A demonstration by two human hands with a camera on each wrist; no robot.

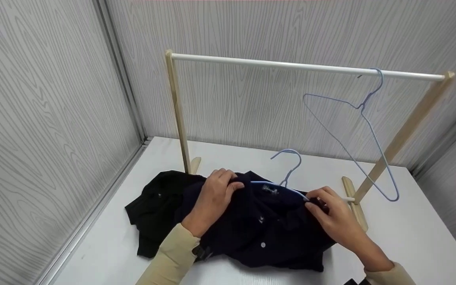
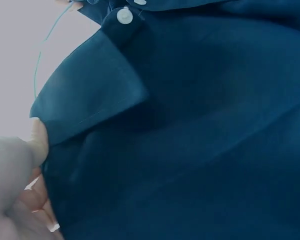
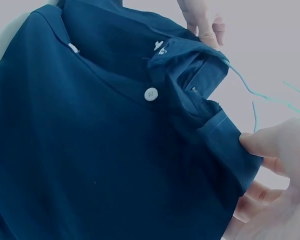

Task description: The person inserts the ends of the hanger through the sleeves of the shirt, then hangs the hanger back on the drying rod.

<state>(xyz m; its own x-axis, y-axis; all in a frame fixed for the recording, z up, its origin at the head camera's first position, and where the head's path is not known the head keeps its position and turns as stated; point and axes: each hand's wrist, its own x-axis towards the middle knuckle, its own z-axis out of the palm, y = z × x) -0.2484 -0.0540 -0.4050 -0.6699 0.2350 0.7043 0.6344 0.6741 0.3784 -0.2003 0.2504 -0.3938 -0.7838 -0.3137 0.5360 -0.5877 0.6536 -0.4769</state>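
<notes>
Left hand (image 1: 215, 196) and right hand (image 1: 335, 215) in pinches on navy shirt (image 1: 281, 237), inner blue hanger (image 1: 285, 183) mostly out of sight

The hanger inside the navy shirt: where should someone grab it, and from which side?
Probably by the stem of its hook, pinched from above: this bare, curved wire stands up clear of the navy shirt, whose cloth covers much of the rest.
</notes>
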